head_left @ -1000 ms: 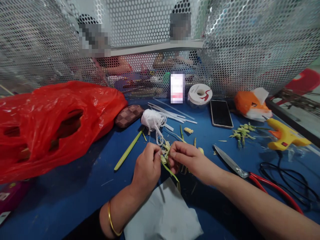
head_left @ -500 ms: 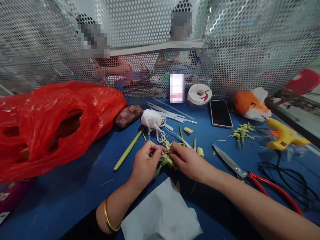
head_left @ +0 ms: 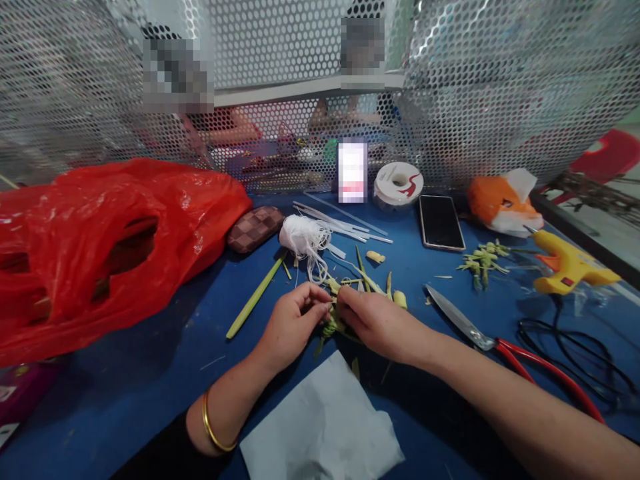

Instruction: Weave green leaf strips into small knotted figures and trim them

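Note:
My left hand (head_left: 296, 321) is closed in a pinch at a small bundle of green plaited leaf strips (head_left: 331, 328). Pressed close from the other side, my right hand (head_left: 373, 320) has its fingers bent together over the same bundle. What lies exactly between the fingertips is partly hidden. Just beyond the hands is a loose ball of white string (head_left: 303, 235), its strands trailing toward them. Cut green stalk pieces (head_left: 399, 299) lie by my right hand. A long green stalk (head_left: 256, 297) rests left of my left hand.
Red-handled scissors (head_left: 487, 341), a yellow glue gun (head_left: 570, 263) with its black cord, and another green woven piece (head_left: 484, 261) lie to the right. A phone (head_left: 442, 222) and ribbon spool (head_left: 399, 185) are behind. A red plastic bag (head_left: 200, 220) fills the left; grey-white sheet (head_left: 325, 427) in front.
Both hands stay at the green bundle, with only small finger shifts. My right hand has turned slightly over it, and the whole view has tilted a little.

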Available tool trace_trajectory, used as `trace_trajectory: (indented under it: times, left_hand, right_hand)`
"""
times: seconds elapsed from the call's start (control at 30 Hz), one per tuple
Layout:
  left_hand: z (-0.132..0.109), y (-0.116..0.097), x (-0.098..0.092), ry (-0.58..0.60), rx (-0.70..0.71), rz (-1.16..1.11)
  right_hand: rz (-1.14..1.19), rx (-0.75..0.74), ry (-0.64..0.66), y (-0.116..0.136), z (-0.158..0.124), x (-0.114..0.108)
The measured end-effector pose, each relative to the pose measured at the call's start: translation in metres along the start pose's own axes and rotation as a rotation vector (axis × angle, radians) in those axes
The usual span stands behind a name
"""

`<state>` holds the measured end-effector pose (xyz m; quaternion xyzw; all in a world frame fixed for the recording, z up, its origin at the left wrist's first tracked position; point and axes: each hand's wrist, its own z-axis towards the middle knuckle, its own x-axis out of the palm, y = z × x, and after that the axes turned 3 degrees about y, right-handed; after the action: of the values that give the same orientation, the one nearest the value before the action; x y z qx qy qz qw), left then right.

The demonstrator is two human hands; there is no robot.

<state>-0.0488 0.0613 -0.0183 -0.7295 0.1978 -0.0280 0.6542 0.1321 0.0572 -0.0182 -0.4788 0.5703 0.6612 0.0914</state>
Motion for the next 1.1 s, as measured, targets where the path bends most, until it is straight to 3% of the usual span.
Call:
trace_trajectory:
  times: [0.1,0.27,0.4,0.7,0.97,1.1]
  left_hand:
    - [-0.0008,-0.0001,-0.0030,0.019,0.010,0.113]
    - [-0.0007,-0.0021,-0.0078,0.016,0.175,0.441]
    - [-0.0001,-0.0022,-0.0065,0.027,0.212,0.559]
    - [-0.0018,-0.0039,-0.0060,0.033,0.219,0.602]
    - [-0.0014,0.0000,-0.0072,0.038,0.248,0.636]
    - [0.0012,0.0000,-0.0068,0.017,0.113,0.427]
  right_hand:
    - [-0.055,-0.005,-0.008,-0.0011,-0.0004,0.0013]
    - [-0.067,-0.014,0.000,0.0005,-0.0008,0.0006]
    - [-0.082,-0.069,0.030,0.0007,-0.0016,0.0000]
    - [-0.089,-0.157,-0.031,-0.0070,0.0004,0.0026]
    - [-0.108,-0.167,-0.008,-0.0059,-0.0013,0.0043]
    - [-0.036,-0.080,-0.008,-0.0057,0.0015,0.0045]
